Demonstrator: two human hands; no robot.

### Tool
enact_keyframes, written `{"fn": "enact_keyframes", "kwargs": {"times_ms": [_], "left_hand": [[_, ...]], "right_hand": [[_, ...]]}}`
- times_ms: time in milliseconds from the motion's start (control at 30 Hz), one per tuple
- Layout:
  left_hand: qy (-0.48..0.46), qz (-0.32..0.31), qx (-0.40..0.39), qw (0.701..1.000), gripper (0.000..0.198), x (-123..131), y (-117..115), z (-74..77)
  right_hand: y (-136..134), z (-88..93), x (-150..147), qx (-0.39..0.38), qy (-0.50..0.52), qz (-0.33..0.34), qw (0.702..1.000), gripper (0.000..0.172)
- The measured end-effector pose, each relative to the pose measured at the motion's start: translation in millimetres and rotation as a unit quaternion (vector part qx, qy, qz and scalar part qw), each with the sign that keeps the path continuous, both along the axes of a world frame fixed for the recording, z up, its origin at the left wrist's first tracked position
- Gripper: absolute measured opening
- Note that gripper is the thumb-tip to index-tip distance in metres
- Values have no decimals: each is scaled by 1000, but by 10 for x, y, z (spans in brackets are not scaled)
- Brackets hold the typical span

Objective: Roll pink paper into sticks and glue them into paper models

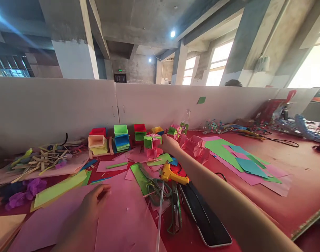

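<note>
My right hand (pixel 170 144) reaches out to the back of the table, its fingers closed at the right side of a green and pink folded paper box (pixel 152 141). Below that box is a pink folded paper piece (pixel 153 153); whether the two are joined I cannot tell. My left hand (pixel 95 197), slightly blurred, is over large pink paper sheets (pixel 123 210) with its fingers loosely bent and nothing visible in them. Between my arms lie a yellow glue gun (pixel 172 174) with a clear glue stick, scissors (pixel 160 190) and a utility knife (pixel 176 210).
A phone (pixel 207 213) lies under my right forearm. Coloured paper boxes (pixel 121 137) line the white partition (pixel 70 105), with a bottle (pixel 185 122) nearby. Wooden sticks (pixel 47 157) are heaped at left; paper sheets (pixel 246 164) spread at right on the red table (pixel 293 168).
</note>
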State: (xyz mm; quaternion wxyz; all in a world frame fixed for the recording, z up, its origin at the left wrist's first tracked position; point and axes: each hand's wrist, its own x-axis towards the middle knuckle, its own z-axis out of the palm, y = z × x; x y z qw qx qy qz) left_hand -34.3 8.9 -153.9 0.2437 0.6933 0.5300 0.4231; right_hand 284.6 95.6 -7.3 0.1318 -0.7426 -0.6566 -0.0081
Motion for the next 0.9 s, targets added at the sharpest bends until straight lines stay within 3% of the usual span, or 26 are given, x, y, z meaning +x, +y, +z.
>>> {"fn": "enact_keyframes", "kwargs": {"times_ms": [167, 400, 500, 600, 733, 833, 900], "left_hand": [[19, -10, 2, 1000, 29, 22, -50, 78], [9, -12, -1, 1000, 27, 63, -38, 124], [-14, -14, -5, 1000, 26, 44, -56, 143], [-37, 1, -9, 999, 25, 11, -74, 165], [-102, 4, -30, 994, 30, 26, -118, 245], [-253, -47, -104, 961, 41, 86, -212, 360], [-393, -111, -188, 893, 52, 126, -297, 445]], "right_hand": [[43, -179, -330, 13, 13, -75, 997, 33], [59, -351, -366, -21, 16, -51, 998, 31], [65, -229, -335, -2, 37, -50, 998, 30], [13, 43, -286, 40, 63, -39, 996, 30], [-262, 372, -387, 104, 98, 21, 990, 30], [-643, 317, -713, 133, 131, 101, 977, 21], [-913, 126, -992, 139, 155, 156, 966, 20]]}}
